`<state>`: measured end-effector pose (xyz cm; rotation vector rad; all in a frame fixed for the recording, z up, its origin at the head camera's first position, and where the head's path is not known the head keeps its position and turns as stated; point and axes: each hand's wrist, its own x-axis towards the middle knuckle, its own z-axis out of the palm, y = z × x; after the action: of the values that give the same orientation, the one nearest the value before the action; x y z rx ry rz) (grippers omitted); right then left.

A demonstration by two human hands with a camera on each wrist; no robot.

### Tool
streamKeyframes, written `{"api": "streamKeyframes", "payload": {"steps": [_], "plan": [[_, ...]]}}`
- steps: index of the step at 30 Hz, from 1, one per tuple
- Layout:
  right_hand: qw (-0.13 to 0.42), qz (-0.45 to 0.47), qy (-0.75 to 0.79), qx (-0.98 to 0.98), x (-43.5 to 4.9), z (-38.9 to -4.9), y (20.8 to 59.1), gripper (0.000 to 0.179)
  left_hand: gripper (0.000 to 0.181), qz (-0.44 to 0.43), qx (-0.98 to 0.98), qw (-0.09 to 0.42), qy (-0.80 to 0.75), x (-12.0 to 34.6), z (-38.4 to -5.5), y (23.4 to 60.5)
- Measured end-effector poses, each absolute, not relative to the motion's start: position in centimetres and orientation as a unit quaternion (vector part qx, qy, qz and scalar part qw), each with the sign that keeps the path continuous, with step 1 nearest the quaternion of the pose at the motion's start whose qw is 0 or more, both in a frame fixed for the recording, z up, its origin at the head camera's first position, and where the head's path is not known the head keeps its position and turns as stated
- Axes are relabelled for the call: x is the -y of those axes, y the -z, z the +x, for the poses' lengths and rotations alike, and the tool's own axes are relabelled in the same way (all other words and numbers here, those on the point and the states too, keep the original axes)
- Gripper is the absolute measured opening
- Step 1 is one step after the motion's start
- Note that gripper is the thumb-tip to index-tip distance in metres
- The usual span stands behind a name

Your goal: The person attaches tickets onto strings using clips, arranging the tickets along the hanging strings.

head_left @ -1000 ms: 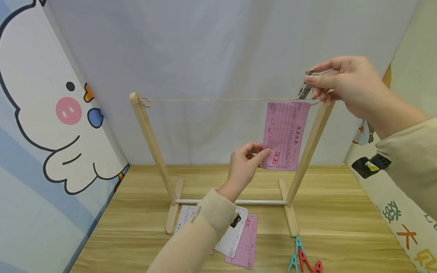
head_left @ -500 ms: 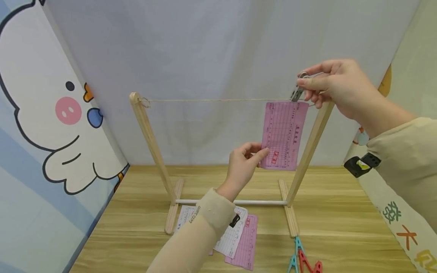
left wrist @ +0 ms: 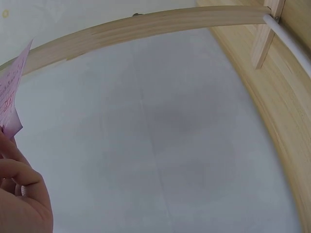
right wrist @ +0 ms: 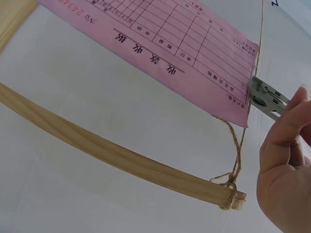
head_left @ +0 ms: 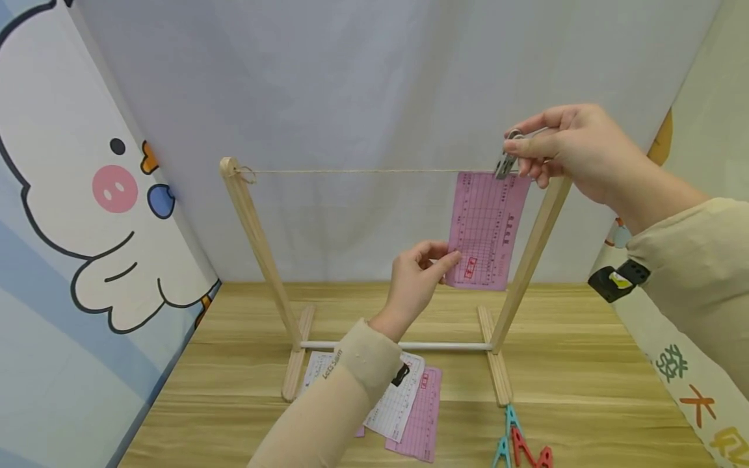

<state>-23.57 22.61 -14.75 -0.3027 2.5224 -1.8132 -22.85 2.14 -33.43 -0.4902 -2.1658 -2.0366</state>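
A pink receipt slip (head_left: 482,224) hangs upright at the right end of a twine line (head_left: 351,171), its top edge against the line. With thumb and fingers my left hand (head_left: 414,279) pinches the slip's lower left edge; in the left wrist view a corner of the slip (left wrist: 10,104) bends above the fingers. My right hand (head_left: 576,146) pinches a metal clothes peg (head_left: 506,162) by its upper end. The peg's lower end is at the line and the slip's top edge, as the right wrist view also shows the peg (right wrist: 268,97) there.
The line is tied between two wooden posts (head_left: 257,244) joined by a white rod (head_left: 447,346). White slips (head_left: 398,403) and a pink slip (head_left: 426,416) lie on the wooden table (head_left: 585,364). Blue pegs (head_left: 510,416) and red pegs (head_left: 521,445) lie front right.
My right hand has moved left and slightly down with the metal peg, whose lower end now overlaps the slip's top edge. The slip has risen a little to the line; my left hand keeps its pinch.
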Motion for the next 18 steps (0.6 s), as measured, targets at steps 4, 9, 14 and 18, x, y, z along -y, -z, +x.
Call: {"api": "streamKeyframes", "payload": {"steps": [4,9,14,18], "plan": [[0.013,-0.096,0.565,-0.819,-22.41,-23.6,14.75,0.031,0.018,-0.162,0.718,0.062,0.674,-2.16,-22.77,33.47],[0.011,-0.098,0.542,-0.834,-22.2,-23.61,15.13,0.032,0.018,-0.158,0.716,0.051,0.678,-2.37,-22.76,33.73],[0.011,-0.098,0.534,-0.84,-22.2,-23.78,15.4,0.031,0.018,-0.152,0.719,0.053,0.676,-2.5,-22.75,33.68],[0.015,-0.097,0.531,-0.842,-22.24,-23.93,15.49,0.031,0.018,-0.153,0.721,0.051,0.674,-2.58,-22.68,33.56]]}}
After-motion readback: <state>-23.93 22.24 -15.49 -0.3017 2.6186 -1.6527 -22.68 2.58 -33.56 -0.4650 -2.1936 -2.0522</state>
